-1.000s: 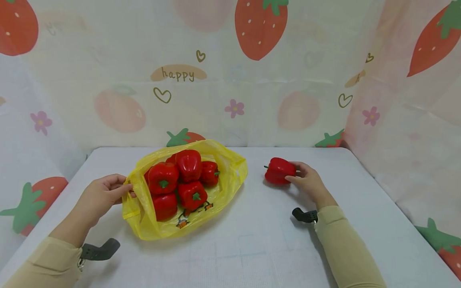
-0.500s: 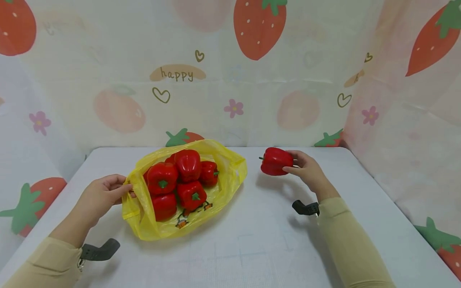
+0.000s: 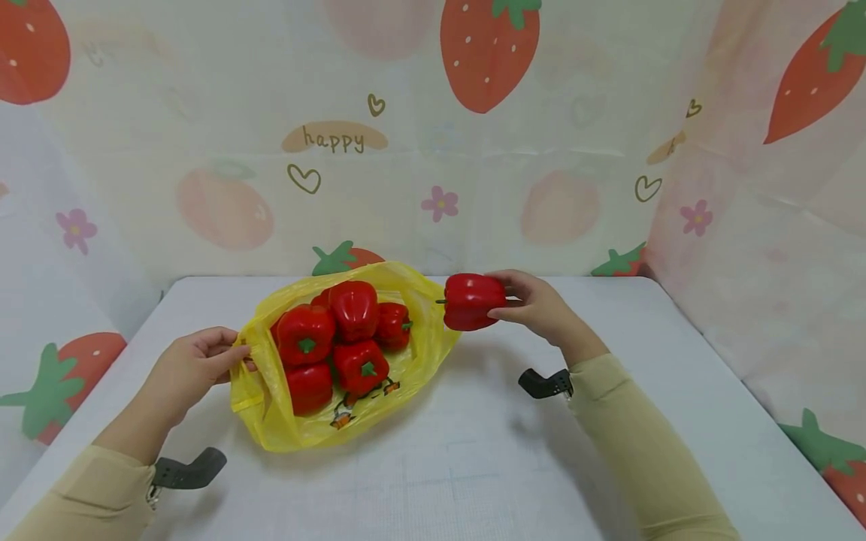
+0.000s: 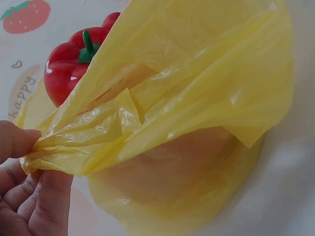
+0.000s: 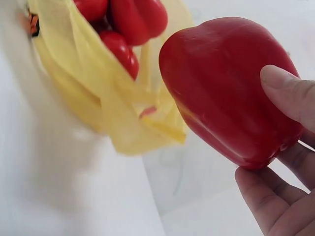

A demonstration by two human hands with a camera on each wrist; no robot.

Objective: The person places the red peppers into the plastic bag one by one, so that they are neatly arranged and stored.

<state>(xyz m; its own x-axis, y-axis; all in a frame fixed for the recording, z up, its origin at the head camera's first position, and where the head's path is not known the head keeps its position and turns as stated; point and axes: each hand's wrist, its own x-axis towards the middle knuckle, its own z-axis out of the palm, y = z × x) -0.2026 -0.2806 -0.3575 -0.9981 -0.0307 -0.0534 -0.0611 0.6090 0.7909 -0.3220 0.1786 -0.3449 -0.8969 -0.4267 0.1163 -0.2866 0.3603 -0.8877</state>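
A yellow plastic bag (image 3: 413, 376) lies open on the white table, with several red bell peppers (image 3: 307, 334) piled inside it. My left hand (image 3: 199, 364) pinches the bag's left edge; in the left wrist view, thumb and fingers (image 4: 54, 196) bunch the thin film together. My right hand (image 3: 537, 308) grips one more red bell pepper (image 3: 472, 302) by its base end, held above the table at the bag's right rim. Its green stem points left, over the bag's edge in the head view. The right wrist view shows the thumb (image 5: 285, 86) pressed on its side.
The white table (image 3: 473, 458) reaches back to a strawberry-printed curtain (image 3: 419, 150), and more curtain hangs on both sides. A dark wrist mount (image 3: 189, 470) juts from the left sleeve, another dark mount (image 3: 544, 383) from the right.
My right hand has raised the bell pepper from the table and carried it left to the bag's right edge. The left hand and the bag have stayed in place.
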